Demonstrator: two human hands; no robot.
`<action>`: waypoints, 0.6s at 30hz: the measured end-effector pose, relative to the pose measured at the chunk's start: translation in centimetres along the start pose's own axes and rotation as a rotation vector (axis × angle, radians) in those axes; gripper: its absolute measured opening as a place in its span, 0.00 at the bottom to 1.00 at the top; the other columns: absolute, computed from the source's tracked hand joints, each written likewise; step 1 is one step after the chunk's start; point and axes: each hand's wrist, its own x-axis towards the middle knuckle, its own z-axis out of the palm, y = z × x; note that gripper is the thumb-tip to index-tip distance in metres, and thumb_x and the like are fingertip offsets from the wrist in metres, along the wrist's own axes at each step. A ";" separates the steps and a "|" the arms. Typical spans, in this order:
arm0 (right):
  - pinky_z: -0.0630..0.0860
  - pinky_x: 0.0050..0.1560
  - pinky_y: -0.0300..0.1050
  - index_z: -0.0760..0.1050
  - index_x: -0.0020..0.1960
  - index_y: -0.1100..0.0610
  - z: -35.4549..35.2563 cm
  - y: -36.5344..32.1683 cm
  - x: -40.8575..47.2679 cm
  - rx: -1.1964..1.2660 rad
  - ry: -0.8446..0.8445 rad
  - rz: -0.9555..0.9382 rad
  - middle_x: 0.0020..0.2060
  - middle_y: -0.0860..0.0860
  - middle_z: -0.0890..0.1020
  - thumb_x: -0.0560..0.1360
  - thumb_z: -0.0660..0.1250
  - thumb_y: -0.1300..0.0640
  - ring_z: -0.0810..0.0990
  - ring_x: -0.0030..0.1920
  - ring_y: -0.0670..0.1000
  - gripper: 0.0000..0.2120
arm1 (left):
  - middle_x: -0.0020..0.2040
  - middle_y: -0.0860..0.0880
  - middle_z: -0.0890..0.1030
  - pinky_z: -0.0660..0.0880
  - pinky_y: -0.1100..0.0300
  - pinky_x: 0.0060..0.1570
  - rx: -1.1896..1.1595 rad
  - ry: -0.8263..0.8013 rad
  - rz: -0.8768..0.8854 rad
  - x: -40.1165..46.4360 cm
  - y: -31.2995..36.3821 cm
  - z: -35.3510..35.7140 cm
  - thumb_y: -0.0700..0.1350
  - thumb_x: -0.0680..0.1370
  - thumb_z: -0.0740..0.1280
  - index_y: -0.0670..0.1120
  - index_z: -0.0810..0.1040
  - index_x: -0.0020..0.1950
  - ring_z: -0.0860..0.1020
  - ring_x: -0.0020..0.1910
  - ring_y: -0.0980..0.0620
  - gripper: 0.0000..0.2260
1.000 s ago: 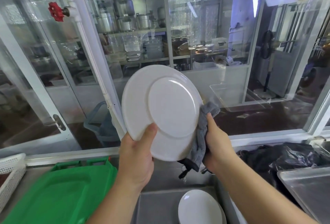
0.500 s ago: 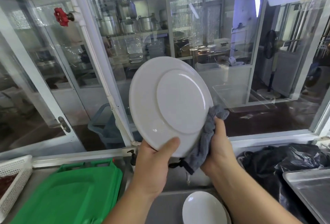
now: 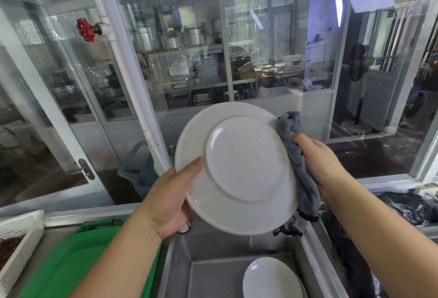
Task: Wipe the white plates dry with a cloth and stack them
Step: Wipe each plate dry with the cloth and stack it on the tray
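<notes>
The left hand (image 3: 170,202) is gripping the plate (image 3: 237,167) after shifting from bottom edge to left rim, while the right hand (image 3: 317,162) (clutching the cloth (image 3: 296,155)) is wiping higher, suggesting drying is progressing.

No readable text, labels, brands or numbers anywhere; plate underside blank, no maker's mark visible.

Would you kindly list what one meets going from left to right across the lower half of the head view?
White basket → green tray → left hand → held white plate → grey cloth → right hand → black bag.
</notes>
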 end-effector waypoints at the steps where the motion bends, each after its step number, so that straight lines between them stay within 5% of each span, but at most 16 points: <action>1: 0.80 0.29 0.43 0.83 0.53 0.62 0.1 -0.1 0.0 0.000 -0.001 0.000 0.42 0.58 0.89 0.79 0.72 0.48 0.88 0.35 0.54 0.16 | 0.62 0.41 0.87 0.85 0.47 0.49 -0.007 0.020 0.026 0.0 -0.3 0.2 0.53 0.67 0.80 0.51 0.89 0.59 0.86 0.59 0.40 0.21; 5: 0.83 0.34 0.46 0.83 0.55 0.58 0.7 0.0 0.0 -0.034 0.041 -0.035 0.45 0.55 0.89 0.79 0.71 0.45 0.88 0.40 0.53 0.16 | 0.60 0.42 0.87 0.85 0.48 0.48 -0.053 0.089 0.109 0.1 -1.1 1.3 0.49 0.74 0.74 0.51 0.90 0.56 0.87 0.58 0.42 0.12; 10: 0.76 0.63 0.57 0.75 0.69 0.38 1.6 1.5 -1.2 -0.302 0.117 -0.142 0.57 0.43 0.83 0.79 0.59 0.36 0.81 0.59 0.52 0.20 | 0.59 0.42 0.88 0.86 0.49 0.50 -0.080 0.122 0.173 0.1 -2.1 2.3 0.47 0.76 0.73 0.51 0.90 0.55 0.87 0.58 0.44 0.10; 13: 0.73 0.63 0.53 0.72 0.69 0.33 2.3 2.4 -2.7 -0.374 0.091 -0.208 0.61 0.42 0.81 0.79 0.57 0.34 0.78 0.61 0.50 0.20 | 0.59 0.43 0.88 0.86 0.51 0.50 -0.120 0.187 0.189 0.2 -2.7 2.8 0.46 0.74 0.75 0.47 0.89 0.55 0.87 0.58 0.45 0.11; 16: 0.70 0.61 0.43 0.72 0.63 0.33 3.6 3.4 -4.2 -0.452 0.059 -0.356 0.62 0.42 0.78 0.83 0.58 0.42 0.75 0.65 0.48 0.11 | 0.59 0.44 0.88 0.86 0.52 0.49 -0.160 0.227 0.215 0.3 -3.1 3.3 0.48 0.72 0.73 0.45 0.85 0.60 0.87 0.57 0.47 0.18; 18: 0.66 0.75 0.49 0.68 0.75 0.41 4.3 4.7 -5.5 -0.507 0.022 -0.429 0.73 0.44 0.73 0.80 0.56 0.40 0.66 0.77 0.49 0.24 | 0.60 0.44 0.88 0.84 0.48 0.57 -0.158 0.236 0.227 0.3 -3.2 3.6 0.48 0.73 0.72 0.45 0.83 0.63 0.86 0.59 0.46 0.20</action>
